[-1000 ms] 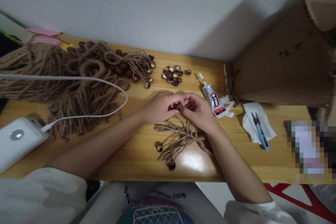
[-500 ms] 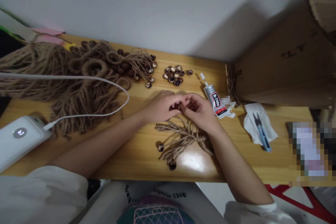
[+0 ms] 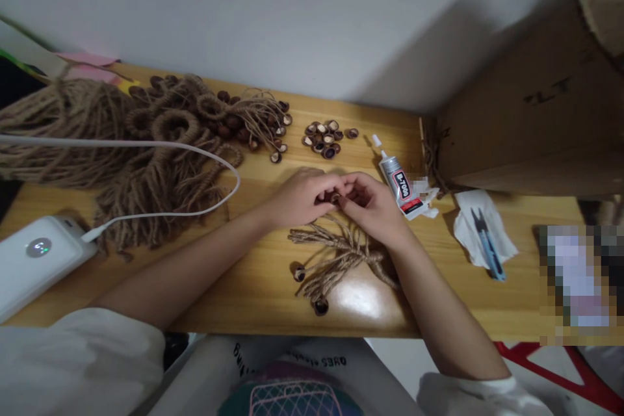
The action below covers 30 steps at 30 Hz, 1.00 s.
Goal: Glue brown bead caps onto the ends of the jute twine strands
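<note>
My left hand point(image 3: 297, 196) and my right hand point(image 3: 373, 205) meet above the middle of the wooden table point(image 3: 253, 286). Both pinch a small brown nut shell point(image 3: 333, 197) between their fingertips. Jute strands point(image 3: 336, 253) trail from under the hands toward me, some ending in shell halves point(image 3: 319, 305). A small pile of loose shells point(image 3: 324, 136) lies just beyond the hands. A glue tube point(image 3: 398, 182) rests to the right of my right hand.
A heap of jute tassels and rings point(image 3: 127, 143) covers the table's left. A white power bank point(image 3: 34, 263) with a white cable point(image 3: 195, 156) sits at the left edge. Small snips point(image 3: 487, 244) lie on a white tissue at right. A cardboard box point(image 3: 531, 110) stands at back right.
Both hands stay pinched together on the shell with only slight finger movement. The view has shifted a little.
</note>
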Tool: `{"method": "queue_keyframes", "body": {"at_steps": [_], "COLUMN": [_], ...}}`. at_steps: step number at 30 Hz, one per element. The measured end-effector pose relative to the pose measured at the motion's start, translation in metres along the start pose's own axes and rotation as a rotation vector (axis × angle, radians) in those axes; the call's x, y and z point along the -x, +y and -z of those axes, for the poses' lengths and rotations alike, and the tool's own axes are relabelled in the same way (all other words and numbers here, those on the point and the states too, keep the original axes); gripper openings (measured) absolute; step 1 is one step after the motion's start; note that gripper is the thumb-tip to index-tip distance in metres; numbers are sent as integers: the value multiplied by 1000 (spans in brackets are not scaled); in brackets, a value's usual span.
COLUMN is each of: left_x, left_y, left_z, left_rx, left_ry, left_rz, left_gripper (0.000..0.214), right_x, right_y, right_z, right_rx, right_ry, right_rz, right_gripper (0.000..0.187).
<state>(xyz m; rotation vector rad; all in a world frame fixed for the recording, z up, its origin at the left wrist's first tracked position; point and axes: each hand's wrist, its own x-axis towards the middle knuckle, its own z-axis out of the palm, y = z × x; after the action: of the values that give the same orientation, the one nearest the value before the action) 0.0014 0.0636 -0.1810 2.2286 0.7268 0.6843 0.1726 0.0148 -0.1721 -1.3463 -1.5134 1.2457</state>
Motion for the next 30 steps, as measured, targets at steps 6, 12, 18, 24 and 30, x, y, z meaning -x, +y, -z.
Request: {"method": "queue_keyframes", "body": {"at_steps": [6,12,18,24,30], "left_x": [0,0,0,1,1], "left_y": [1,1,3,4,1], "left_z": [1,0,1,2,1], "left_rx": [6,2,42,40,20], "left_ry": [-8,2,-10,-13,-7], "left_rz": [6,-7,18,27,15], "left_gripper": [20,21,22,23,24], "right_x": [0,0,-1,-1,0], "right_y": [0,1,0,-2,-3], "right_z": [-1,-2,0,1,2], "right_rx": [16,35,-14,-12,1], "right_ry": [18,26,-6,-10,-13], "right_rz": [17,14,12,2,-2], "right_gripper": [18,18,22,22,23]}}
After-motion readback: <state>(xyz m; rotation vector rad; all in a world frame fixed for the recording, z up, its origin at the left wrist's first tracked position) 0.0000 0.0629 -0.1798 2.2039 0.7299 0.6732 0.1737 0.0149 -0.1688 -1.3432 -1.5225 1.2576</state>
